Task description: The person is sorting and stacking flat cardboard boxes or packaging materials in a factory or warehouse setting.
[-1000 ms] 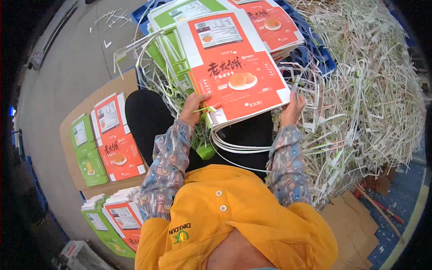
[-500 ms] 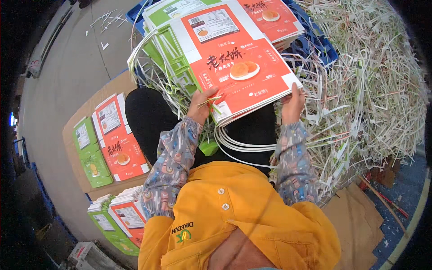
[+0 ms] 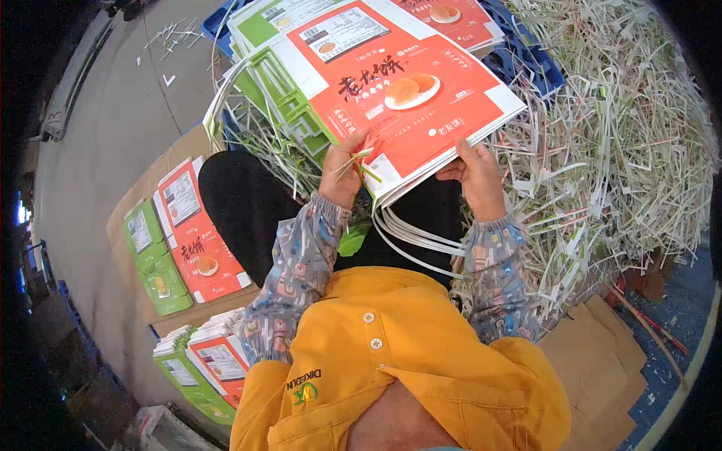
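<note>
A stack of flat printed cardboard box blanks [image 3: 421, 124], orange and white with round cakes pictured on top, lies tilted in front of me above my knees. My left hand [image 3: 343, 171] is closed at its near left corner, with a few thin green and pink scrap strips by the fingers. At the near edge my right hand [image 3: 479, 180] pinches the sheets, thumb on top, fingers partly hidden underneath. Green die-cut edging [image 3: 282, 94] clings along the stack's left side. White scrap strips [image 3: 421, 244] hang beneath it.
Behind the stack are more orange blanks [image 3: 451, 34] and a blue plastic crate [image 3: 553, 75]. A large heap of shredded paper strips [image 3: 624, 150] fills the right. At left, green and orange blanks [image 3: 199, 233] lie on brown cardboard [image 3: 124, 225]; more stacks [image 3: 199, 368] stand nearer me.
My right hand has shifted from the stack's right corner leftward along its near edge. The stack has turned slightly, its right corner now farther away. My left hand has moved a little right.
</note>
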Demonstrator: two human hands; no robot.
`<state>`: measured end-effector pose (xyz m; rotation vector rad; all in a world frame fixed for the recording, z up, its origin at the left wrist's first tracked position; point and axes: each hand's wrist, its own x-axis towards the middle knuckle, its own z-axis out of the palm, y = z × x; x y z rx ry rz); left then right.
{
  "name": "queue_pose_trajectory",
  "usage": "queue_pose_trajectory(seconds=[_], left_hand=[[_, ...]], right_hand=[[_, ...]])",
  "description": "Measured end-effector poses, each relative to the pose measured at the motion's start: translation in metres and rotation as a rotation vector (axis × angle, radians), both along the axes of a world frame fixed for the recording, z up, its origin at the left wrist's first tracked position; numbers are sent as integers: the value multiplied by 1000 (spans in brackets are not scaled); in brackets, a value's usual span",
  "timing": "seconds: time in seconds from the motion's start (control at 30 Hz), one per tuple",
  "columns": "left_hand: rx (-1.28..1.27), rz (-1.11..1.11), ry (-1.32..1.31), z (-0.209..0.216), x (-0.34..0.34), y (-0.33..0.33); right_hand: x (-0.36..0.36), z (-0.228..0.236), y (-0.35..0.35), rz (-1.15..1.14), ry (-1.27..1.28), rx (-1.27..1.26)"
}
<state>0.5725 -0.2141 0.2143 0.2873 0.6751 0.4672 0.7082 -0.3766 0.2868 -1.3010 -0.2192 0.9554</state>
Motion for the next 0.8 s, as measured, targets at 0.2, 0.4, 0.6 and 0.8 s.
queue_pose_trajectory(seconds=[0.2,0.4,0.6,0.8], left_hand=[[111,109,-136,28,3,19],[250,118,-422,37,-22,41],[288,-65,-249,20,-37,51],[192,-100,-35,46,-23,23]], right_hand=[[-13,6,-6,-54,244,473],[52,-3,-62,75,-350,-247],[234,-78,-169,-198,-1679,-851],[166,-44,-86,-395,-1904,-873]])
